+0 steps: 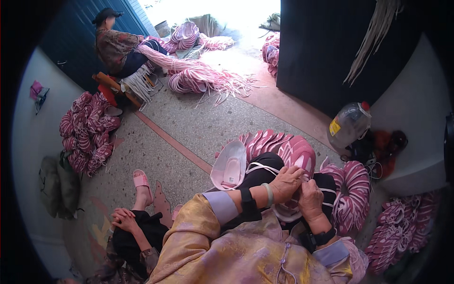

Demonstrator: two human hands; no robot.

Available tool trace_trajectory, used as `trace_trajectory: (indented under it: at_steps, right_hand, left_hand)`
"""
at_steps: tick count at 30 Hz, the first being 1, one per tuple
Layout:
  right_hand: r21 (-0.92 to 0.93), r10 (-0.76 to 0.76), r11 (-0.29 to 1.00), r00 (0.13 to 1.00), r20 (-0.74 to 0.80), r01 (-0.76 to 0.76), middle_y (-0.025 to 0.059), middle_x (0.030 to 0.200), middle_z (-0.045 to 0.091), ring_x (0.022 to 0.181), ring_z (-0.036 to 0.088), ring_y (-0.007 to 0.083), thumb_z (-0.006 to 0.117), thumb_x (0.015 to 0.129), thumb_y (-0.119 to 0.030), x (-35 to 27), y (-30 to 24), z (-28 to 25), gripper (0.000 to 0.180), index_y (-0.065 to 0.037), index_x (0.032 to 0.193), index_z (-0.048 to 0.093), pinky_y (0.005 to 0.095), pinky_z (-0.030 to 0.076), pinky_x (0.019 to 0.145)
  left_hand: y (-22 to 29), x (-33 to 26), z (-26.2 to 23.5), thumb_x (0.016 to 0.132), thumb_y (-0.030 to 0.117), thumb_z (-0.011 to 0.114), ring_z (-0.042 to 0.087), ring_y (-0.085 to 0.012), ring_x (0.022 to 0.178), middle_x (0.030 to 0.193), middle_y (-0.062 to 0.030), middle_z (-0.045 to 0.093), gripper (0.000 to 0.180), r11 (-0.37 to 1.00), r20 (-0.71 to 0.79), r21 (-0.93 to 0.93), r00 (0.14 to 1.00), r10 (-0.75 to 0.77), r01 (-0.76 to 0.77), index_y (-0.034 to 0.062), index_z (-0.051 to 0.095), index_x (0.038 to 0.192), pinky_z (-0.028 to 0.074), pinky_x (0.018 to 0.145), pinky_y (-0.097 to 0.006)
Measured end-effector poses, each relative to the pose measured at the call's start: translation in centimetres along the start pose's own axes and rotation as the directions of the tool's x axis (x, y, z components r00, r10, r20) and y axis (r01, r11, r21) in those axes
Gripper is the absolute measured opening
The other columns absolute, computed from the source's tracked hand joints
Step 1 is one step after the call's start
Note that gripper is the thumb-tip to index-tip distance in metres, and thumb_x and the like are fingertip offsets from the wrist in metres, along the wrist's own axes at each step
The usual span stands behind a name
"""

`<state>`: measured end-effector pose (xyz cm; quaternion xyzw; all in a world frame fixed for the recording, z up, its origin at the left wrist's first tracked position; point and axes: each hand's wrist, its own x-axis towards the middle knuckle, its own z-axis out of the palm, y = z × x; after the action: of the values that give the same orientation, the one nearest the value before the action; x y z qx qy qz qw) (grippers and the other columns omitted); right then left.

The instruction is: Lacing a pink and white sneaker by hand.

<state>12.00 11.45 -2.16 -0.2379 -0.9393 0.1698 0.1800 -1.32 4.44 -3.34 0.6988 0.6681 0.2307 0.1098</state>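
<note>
Over my dark-trousered lap I hold a pink-and-white shoe upper (300,150), its toe pointing away from me. My left hand (286,184) is closed at its upper edge, fingers bent down onto it. Close against it, my right hand (310,199) pinches at the same spot; whatever small part lies between the fingertips is hidden. White laces (263,166) stretch across my thighs. Beside my left knee, another shoe upper (229,164) stands with its pale inside and insole showing. A row of pink uppers (267,140) curves beyond my knees, and a coiled bunch (352,194) lies right of my leg.
A seated person (118,45) is by the blue door (71,40) among pink uppers and laces. Another person's clasped hands (124,219) rest at lower left. A large clear bottle (349,125) stands right, near a dark door (326,52). Piled uppers (87,130) lie at left.
</note>
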Motion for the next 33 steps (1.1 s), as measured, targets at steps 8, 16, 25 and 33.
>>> trace_trajectory:
  at_steps: [8, 16, 25, 33]
  right_hand:
    - [-0.162, 0.209, 0.968, 0.974, 0.081, -0.194, 0.0161, 0.079, 0.048, 0.073, 0.053, 0.0355, 0.052, 0.078, -0.011, -4.4, 3.7, -7.0, 0.007, -0.004, 0.077, 0.050, 0.0434, 0.043, 0.063]
    - [-0.111, 0.147, 0.984, 0.988, 0.053, -0.140, 0.0149, 0.081, 0.051, 0.073, 0.055, 0.0347, 0.054, 0.077, -0.009, -7.6, 8.0, -6.3, 0.008, -0.006, 0.085, 0.056, 0.0434, 0.043, 0.061]
    - [0.157, -0.098, 0.982, 0.994, -0.043, 0.104, 0.0110, 0.075, 0.050, 0.070, 0.056, 0.0287, 0.061, 0.066, -0.007, -0.4, 0.1, -3.1, 0.012, -0.004, 0.076, 0.056, 0.0385, 0.046, 0.061]
    - [-0.172, -0.198, 0.964, 0.979, 0.050, 0.203, 0.0067, 0.075, 0.051, 0.069, 0.059, 0.0208, 0.054, 0.069, -0.011, -0.2, 0.4, -1.4, 0.004, -0.009, 0.066, 0.056, 0.0335, 0.046, 0.056]
  left_hand:
    - [0.6, -0.9, -1.2, 0.065, 0.017, 0.059, 0.034, -0.0327, 0.119, 0.126, -0.0141, 0.041, 0.023, 0.992, 0.118, 0.124, 0.993, -0.012, -0.003, 0.0040, 0.066, 0.082, 0.026, 0.095, -0.049]
    - [0.1, -1.0, -2.8, 0.071, 0.024, 0.059, 0.037, -0.0272, 0.115, 0.124, -0.0095, 0.043, 0.017, 0.994, 0.079, 0.105, 0.997, 0.014, -0.022, 0.0107, 0.067, 0.077, 0.027, 0.094, -0.048]
    - [0.0, -0.7, -4.5, 0.069, 0.022, 0.065, 0.044, -0.0282, 0.112, 0.118, -0.0116, 0.051, 0.016, 0.995, 0.138, 0.085, 0.989, -0.059, 0.048, 0.0077, 0.067, 0.076, 0.032, 0.094, -0.040]
    - [-1.6, -0.4, -8.9, 0.068, 0.031, 0.073, 0.055, -0.0246, 0.096, 0.105, -0.0147, 0.058, 0.030, 0.906, 0.283, -0.282, 0.930, -0.236, 0.315, 0.0027, 0.064, 0.064, 0.043, 0.079, -0.035]
